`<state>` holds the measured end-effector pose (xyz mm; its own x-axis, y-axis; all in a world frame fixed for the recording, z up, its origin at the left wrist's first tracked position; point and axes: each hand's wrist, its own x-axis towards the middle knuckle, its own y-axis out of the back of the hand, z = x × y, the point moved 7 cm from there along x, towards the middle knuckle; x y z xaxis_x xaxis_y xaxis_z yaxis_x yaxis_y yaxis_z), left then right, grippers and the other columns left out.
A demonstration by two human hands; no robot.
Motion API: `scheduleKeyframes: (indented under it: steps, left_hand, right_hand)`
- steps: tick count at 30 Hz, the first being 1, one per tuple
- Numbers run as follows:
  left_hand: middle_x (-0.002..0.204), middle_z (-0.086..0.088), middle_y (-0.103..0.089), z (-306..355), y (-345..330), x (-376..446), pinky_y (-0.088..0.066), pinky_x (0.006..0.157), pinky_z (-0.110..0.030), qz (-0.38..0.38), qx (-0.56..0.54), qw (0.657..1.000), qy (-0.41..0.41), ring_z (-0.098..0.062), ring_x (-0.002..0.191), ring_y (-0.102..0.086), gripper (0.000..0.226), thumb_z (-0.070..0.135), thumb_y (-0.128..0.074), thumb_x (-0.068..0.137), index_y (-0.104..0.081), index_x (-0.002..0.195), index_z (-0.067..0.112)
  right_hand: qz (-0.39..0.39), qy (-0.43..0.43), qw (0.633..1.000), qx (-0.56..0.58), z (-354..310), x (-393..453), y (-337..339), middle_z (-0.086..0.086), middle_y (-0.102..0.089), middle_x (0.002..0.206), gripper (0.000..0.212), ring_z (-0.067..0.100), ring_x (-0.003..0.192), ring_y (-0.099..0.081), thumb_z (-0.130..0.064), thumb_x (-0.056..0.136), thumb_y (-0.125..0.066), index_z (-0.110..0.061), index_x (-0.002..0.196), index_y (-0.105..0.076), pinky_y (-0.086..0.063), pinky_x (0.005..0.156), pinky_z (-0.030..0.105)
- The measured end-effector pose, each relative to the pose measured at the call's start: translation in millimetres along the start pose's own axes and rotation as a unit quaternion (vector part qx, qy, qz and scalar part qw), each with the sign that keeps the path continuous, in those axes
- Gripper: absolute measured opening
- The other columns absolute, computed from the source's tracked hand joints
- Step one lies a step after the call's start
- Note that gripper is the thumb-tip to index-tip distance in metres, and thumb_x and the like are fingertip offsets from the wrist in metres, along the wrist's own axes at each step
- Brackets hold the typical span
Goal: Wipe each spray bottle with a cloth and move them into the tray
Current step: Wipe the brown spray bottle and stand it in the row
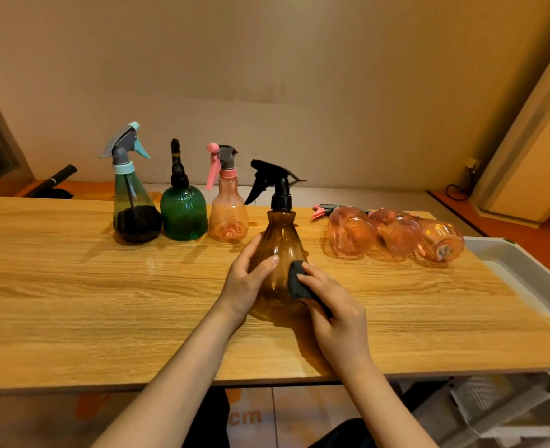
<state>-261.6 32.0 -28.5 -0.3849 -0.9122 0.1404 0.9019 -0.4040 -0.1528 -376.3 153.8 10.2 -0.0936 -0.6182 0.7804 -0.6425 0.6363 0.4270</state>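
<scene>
1. Step in hand: wiping the brown bottle, which stands upright on the table near its front edge, about midway across. It is not yet in the tray, which lies at the far right, partly off the table edge.
2. To wipe well, in my judgement: keep the bottle braced so it cannot spin or tip; sweep the cloth around the ribbed belly, then up the neck to the black trigger head; turn the bottle to reach the far side, which is hidden from here.
3. Left hand: wrapped around the left flank of the bottle, thumb across the near face, fingers curled behind it. It grips the bottle.
4. Right hand: closed on the dark cloth, pressing a folded pad against the right side of the belly, with the fingertips on top of the cloth.
5. Both forearms reach in from the near edge and converge on the bottle; wrists are low, close to the tabletop.
6. Waiting bottles: teal-topped bottle, green bottle and pink bottle stand upright at the far left; three orange bottles lie on their sides at the far right, near the tray.
</scene>
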Motion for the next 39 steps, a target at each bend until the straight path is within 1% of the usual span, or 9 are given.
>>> scheduleKeyframes:
  steps: [5, 10, 13, 17, 22, 28, 33, 36, 39]
  left_hand:
    - [0.11, -0.008, -0.069, 4, 4, 0, -0.054, 0.079, -0.028, 0.007, -0.072, 0.997, 0.015, -0.02, 0.099, -0.066, 0.067, 0.04, -0.066, 0.067, -0.055, 0.129, 0.015]
    - [0.116, -0.016, -0.066, -1, 10, 2, -0.054, 0.081, -0.037, 0.01, -0.099, 0.994, 0.042, -0.027, 0.1, -0.066, 0.08, 0.046, -0.068, 0.062, -0.053, 0.133, 0.011]
    - [0.113, -0.015, -0.066, -5, 14, 3, -0.053, 0.076, -0.035, 0.023, -0.123, 0.99, 0.061, -0.027, 0.098, -0.065, 0.087, 0.047, -0.07, 0.061, -0.049, 0.136, 0.008]
    - [0.095, -0.008, -0.069, -3, 13, 4, -0.055, 0.068, -0.031, 0.01, -0.148, 0.987, 0.058, -0.022, 0.086, -0.067, 0.073, 0.046, -0.068, 0.061, -0.057, 0.123, 0.01]
    - [0.1, -0.007, -0.068, 0, 10, 1, -0.056, 0.066, -0.03, -0.008, -0.141, 0.989, 0.052, -0.018, 0.087, -0.068, 0.08, 0.047, -0.067, 0.06, -0.052, 0.13, 0.012]
    - [0.1, 0.002, -0.073, 6, -1, -4, -0.057, 0.07, -0.027, -0.053, -0.116, 0.991, 0.045, -0.015, 0.093, -0.07, 0.096, 0.056, -0.089, 0.04, -0.052, 0.124, 0.025]
    - [0.104, -0.002, -0.071, 3, -4, -7, -0.057, 0.074, -0.031, -0.075, -0.101, 0.991, 0.05, -0.018, 0.092, -0.069, 0.073, 0.038, -0.075, 0.054, -0.053, 0.122, 0.025]
    - [0.122, -0.013, -0.064, 0, -7, -7, -0.053, 0.083, -0.038, -0.097, -0.079, 0.991, 0.056, -0.027, 0.105, -0.065, 0.092, 0.039, -0.082, 0.052, -0.047, 0.135, 0.019]
    - [0.12, -0.009, -0.066, -2, -6, -6, -0.051, 0.093, -0.044, -0.094, -0.075, 0.991, 0.059, -0.028, 0.11, -0.063, 0.103, 0.046, -0.086, 0.049, -0.044, 0.139, 0.019]
  right_hand:
    - [-0.026, 0.033, 0.999, 0.016, -8, 1, -6, 0.0, -0.054, 0.129, 0.043, 0.011, 0.127, -0.045, 0.002, 0.079, -0.05, -0.015, 0.119, -0.057, -0.035, 0.105, 0.022]
    - [-0.036, 0.086, 0.995, 0.016, -16, -2, -6, 0.005, -0.054, 0.13, 0.039, 0.018, 0.127, -0.046, 0.002, 0.083, -0.051, -0.009, 0.119, -0.058, -0.036, 0.106, 0.027]
    - [-0.046, 0.105, 0.993, 0.012, -19, -3, -9, 0.005, -0.053, 0.13, 0.036, 0.019, 0.128, -0.046, 0.002, 0.084, -0.051, -0.008, 0.118, -0.06, -0.035, 0.106, 0.027]
    - [-0.031, 0.059, 0.997, 0.028, -10, -2, -7, 0.001, -0.054, 0.129, 0.046, 0.015, 0.126, -0.047, 0.01, 0.078, -0.058, -0.013, 0.118, -0.06, -0.036, 0.105, 0.025]
    - [-0.005, -0.001, 0.999, 0.048, -1, -1, -2, -0.005, -0.055, 0.127, 0.048, 0.006, 0.122, -0.05, 0.005, 0.076, -0.063, -0.018, 0.118, -0.059, -0.038, 0.101, 0.019]
    - [0.023, -0.02, 0.998, 0.049, 3, 0, 3, -0.003, -0.057, 0.125, 0.048, 0.005, 0.12, -0.052, 0.003, 0.075, -0.064, -0.018, 0.118, -0.059, -0.04, 0.099, 0.018]
    - [0.04, -0.033, 0.997, 0.065, 5, 0, 5, -0.006, -0.058, 0.123, 0.035, 0.002, 0.118, -0.052, -0.012, 0.081, -0.056, -0.015, 0.116, -0.062, -0.04, 0.098, 0.016]
    - [0.09, -0.05, 0.991, 0.079, 6, 11, 11, -0.005, -0.058, 0.12, 0.032, 0.0, 0.116, -0.053, -0.012, 0.081, -0.054, -0.014, 0.113, -0.06, -0.041, 0.098, 0.016]
    - [0.14, -0.023, 0.988, 0.06, -1, 40, 21, 0.003, -0.057, 0.12, 0.033, 0.004, 0.117, -0.053, -0.005, 0.082, -0.055, -0.009, 0.115, -0.058, -0.042, 0.099, 0.021]
